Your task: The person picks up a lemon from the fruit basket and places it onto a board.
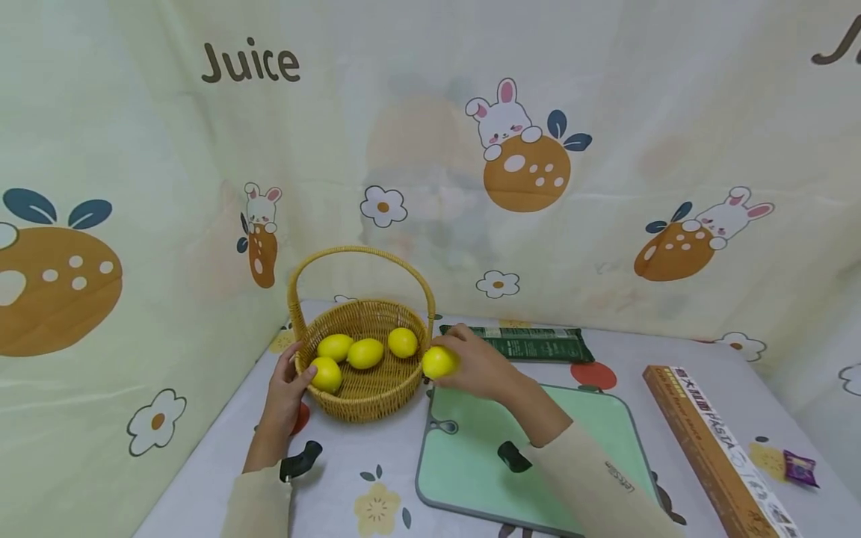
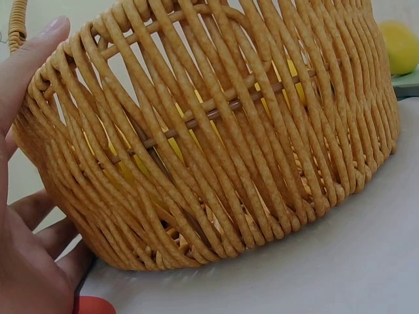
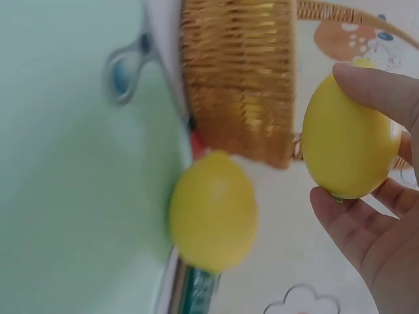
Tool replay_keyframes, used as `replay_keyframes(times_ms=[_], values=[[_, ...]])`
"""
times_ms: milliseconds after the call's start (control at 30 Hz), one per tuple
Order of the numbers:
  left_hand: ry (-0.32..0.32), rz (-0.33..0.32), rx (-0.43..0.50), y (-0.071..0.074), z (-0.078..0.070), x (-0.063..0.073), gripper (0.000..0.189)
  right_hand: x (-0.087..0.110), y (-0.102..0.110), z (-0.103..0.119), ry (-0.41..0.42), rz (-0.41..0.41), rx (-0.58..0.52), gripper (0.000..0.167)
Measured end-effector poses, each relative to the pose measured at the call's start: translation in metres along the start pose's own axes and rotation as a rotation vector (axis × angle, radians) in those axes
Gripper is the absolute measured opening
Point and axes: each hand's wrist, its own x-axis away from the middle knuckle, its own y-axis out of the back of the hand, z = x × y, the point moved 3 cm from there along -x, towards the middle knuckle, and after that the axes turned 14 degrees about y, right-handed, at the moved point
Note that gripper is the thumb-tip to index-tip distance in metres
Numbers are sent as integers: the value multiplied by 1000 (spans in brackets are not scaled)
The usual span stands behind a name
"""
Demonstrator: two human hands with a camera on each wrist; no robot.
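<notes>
A round wicker basket (image 1: 359,407) with a tall arched handle holds several yellow lemons (image 1: 365,353). At its left side my left hand (image 1: 285,392) grips it, thumb over the rim and fingers against the outer wall (image 2: 216,150). My right hand (image 1: 474,366) pinches another lemon (image 3: 350,134) between thumb and fingertips, right beside the basket's right rim. One more lemon (image 3: 215,212) lies at the edge of the green cutting board (image 3: 72,216); in the head view the right hand hides it.
A dark green packet (image 1: 538,344) lies behind the board. To the right are a long brown pasta box (image 1: 720,448) and a small purple wrapped snack (image 1: 800,468). A printed curtain (image 1: 430,149) hangs behind the table and along its left side.
</notes>
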Motion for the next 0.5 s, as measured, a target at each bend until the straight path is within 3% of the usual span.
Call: replay_keyframes(times_ms=[500], values=[[19, 3, -9, 0, 1, -1, 71, 58, 1, -53, -122, -63, 29, 61]])
